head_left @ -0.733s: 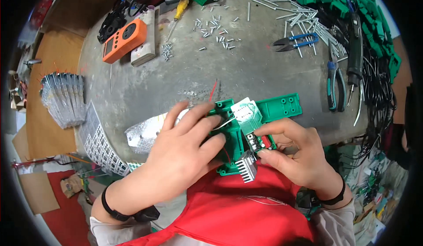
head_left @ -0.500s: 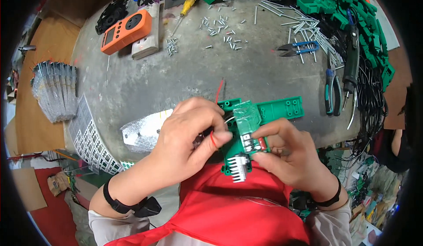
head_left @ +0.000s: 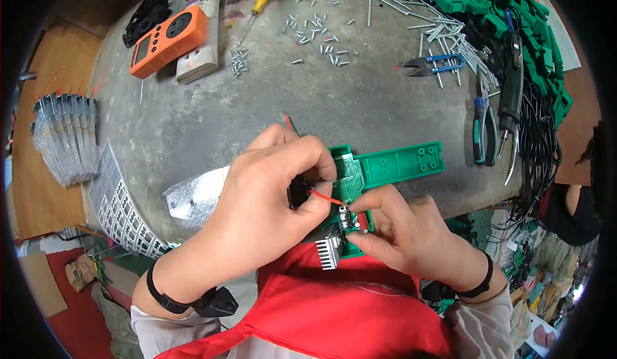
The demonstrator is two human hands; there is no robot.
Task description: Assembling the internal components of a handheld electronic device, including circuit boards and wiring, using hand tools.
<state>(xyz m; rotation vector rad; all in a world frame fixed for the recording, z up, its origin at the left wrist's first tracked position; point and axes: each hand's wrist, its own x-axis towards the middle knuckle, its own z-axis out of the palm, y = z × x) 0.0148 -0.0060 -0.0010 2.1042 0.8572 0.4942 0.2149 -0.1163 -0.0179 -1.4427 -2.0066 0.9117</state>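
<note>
My left hand (head_left: 273, 182) pinches a red wire (head_left: 326, 197). The wire's tip reaches a small metal terminal block (head_left: 344, 217) on a green circuit board (head_left: 349, 179). With thumb and fingertips, my right hand (head_left: 408, 230) grips the board's right edge, beside a red component (head_left: 363, 221). A silver finned heat sink (head_left: 328, 253) sticks out at the board's near end. Board and heat sink rest over a long green plastic housing (head_left: 398, 165). My left fingers hide part of the housing. A bubble-wrapped silvery piece (head_left: 196, 195) lies left of my left hand.
Loose screws (head_left: 315, 31) and metal rods (head_left: 443, 37) lie across the far bench. A yellow screwdriver (head_left: 262, 0) and an orange meter (head_left: 168, 41) are far left. Blue-handled snips (head_left: 434, 64), pliers (head_left: 485, 127) and a soldering iron (head_left: 511, 95) lie right, near green housings (head_left: 463, 0).
The board has shifted left and lower into the housing. My left hand has brought the red wire's end to the terminal block, and my right hand has moved slightly left with the board.
</note>
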